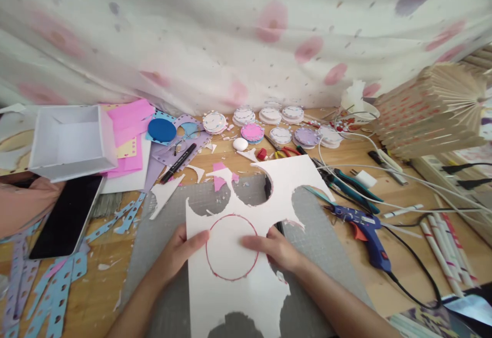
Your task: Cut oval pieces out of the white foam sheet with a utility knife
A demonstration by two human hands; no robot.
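Note:
Both hands hold a white foam board [215, 297] with several round cut-outs along its edges and a circle outlined in red near its middle. My left hand [184, 250] grips the left edge, thumb on top beside the circle. On the other side, my right hand [280, 250] pinches the board at a cut-out edge, its thumb lying inside the red circle. The fingers of both hands are mostly hidden beneath the board. Under it lies a grey cutting mat [161, 266]. A dark tool [268, 186], only partly visible, shows through one cut-out.
Several stacked discs [252, 133] line the back of the table. At right are a blue glue gun [363, 227], pliers [355, 189], cables and markers [442, 256]. At left are a white box [73, 140], a phone [66, 217], a black marker [179, 163] and coloured paper scraps [57, 286].

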